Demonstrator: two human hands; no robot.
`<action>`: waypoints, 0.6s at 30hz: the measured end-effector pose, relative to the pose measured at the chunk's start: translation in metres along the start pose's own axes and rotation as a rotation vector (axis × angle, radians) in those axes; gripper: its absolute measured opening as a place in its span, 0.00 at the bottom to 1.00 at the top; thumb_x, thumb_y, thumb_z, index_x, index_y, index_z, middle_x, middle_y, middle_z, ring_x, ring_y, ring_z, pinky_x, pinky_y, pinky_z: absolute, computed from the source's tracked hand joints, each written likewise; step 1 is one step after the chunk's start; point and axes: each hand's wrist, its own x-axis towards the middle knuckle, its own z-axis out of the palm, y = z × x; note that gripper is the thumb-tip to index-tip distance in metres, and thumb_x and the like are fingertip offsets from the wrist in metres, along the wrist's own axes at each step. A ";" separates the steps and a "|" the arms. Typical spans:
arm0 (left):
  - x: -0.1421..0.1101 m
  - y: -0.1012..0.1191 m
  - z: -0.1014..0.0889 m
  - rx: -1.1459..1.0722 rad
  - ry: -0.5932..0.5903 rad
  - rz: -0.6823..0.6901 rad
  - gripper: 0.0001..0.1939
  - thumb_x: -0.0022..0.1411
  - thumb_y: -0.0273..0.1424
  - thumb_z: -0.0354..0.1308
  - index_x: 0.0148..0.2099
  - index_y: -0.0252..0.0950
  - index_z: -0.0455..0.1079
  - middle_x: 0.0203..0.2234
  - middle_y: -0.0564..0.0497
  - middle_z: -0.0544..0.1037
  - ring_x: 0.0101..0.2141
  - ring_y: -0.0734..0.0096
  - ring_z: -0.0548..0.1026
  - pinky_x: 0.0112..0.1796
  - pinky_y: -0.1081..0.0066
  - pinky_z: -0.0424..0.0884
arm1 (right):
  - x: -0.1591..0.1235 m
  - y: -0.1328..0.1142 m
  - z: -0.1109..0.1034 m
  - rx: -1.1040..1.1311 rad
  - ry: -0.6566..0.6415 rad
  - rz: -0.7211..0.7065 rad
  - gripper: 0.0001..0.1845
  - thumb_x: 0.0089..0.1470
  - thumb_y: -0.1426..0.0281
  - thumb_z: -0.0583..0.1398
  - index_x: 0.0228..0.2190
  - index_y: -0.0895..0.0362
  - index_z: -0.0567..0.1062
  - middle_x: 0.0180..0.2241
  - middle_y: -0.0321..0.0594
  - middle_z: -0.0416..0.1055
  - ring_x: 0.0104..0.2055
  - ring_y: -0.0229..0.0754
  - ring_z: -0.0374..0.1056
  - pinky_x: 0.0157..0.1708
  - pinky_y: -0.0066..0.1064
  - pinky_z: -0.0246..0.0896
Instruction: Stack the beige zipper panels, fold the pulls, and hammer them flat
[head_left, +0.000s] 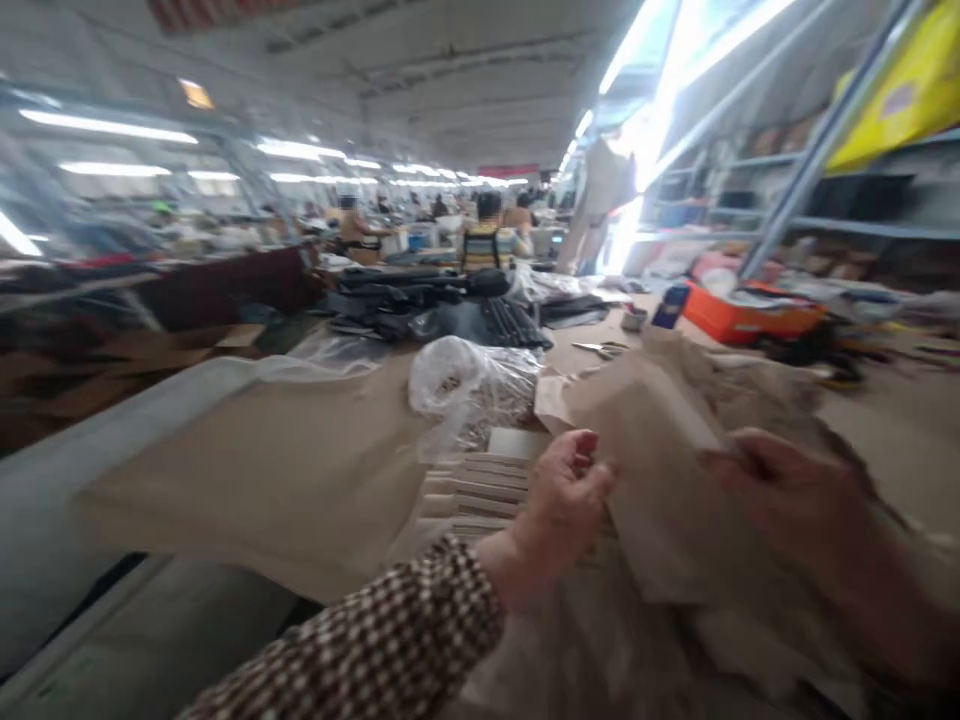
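Note:
A beige fabric piece [652, 470] is held up in front of me, slightly blurred. My right hand [795, 500] pinches its upper right edge. On its left side, the curled fingers and thumb of my left hand [559, 505] close at the fabric's edge; the exact grip is blurred. Beneath and left of that hand lies a stack of beige strips [480, 495] with dark edges, with a pale card [517, 442] behind it. More crumpled beige cloth [765, 385] is heaped behind the held piece.
A wide beige cloth [262, 470] covers the table's left side. Clear plastic wrap [476, 385], dark folded garments [435, 310] and scissors [602, 349] lie beyond. An orange box [724, 318] stands at right; cardboard boxes [135, 365] are at left. People sit farther off.

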 end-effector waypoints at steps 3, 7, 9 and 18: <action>-0.015 0.003 -0.005 -0.076 -0.203 -0.020 0.20 0.58 0.39 0.63 0.48 0.33 0.69 0.42 0.46 0.75 0.43 0.65 0.73 0.43 0.70 0.70 | -0.013 -0.028 0.026 0.208 -0.169 -0.039 0.10 0.54 0.65 0.60 0.24 0.55 0.73 0.19 0.32 0.67 0.22 0.35 0.63 0.22 0.26 0.57; -0.026 0.002 -0.016 -0.277 -0.083 -0.132 0.16 0.57 0.39 0.64 0.40 0.32 0.69 0.33 0.49 0.77 0.36 0.69 0.75 0.39 0.73 0.71 | -0.028 -0.056 0.057 0.632 -0.404 -0.100 0.12 0.61 0.68 0.54 0.40 0.56 0.76 0.36 0.40 0.78 0.38 0.41 0.75 0.37 0.30 0.70; -0.023 0.004 -0.024 -0.369 -0.075 -0.213 0.14 0.58 0.38 0.63 0.39 0.32 0.71 0.30 0.49 0.77 0.30 0.71 0.75 0.34 0.73 0.71 | -0.027 -0.056 0.054 0.659 -0.376 -0.131 0.12 0.63 0.69 0.53 0.42 0.56 0.76 0.36 0.40 0.78 0.36 0.39 0.75 0.36 0.29 0.72; -0.007 0.057 -0.047 -0.302 -0.308 -0.205 0.14 0.47 0.30 0.72 0.37 0.31 0.77 0.30 0.48 0.80 0.29 0.71 0.77 0.34 0.74 0.72 | 0.041 -0.060 -0.002 -0.212 -0.133 -1.021 0.16 0.68 0.71 0.49 0.44 0.54 0.76 0.40 0.42 0.69 0.45 0.44 0.64 0.44 0.39 0.66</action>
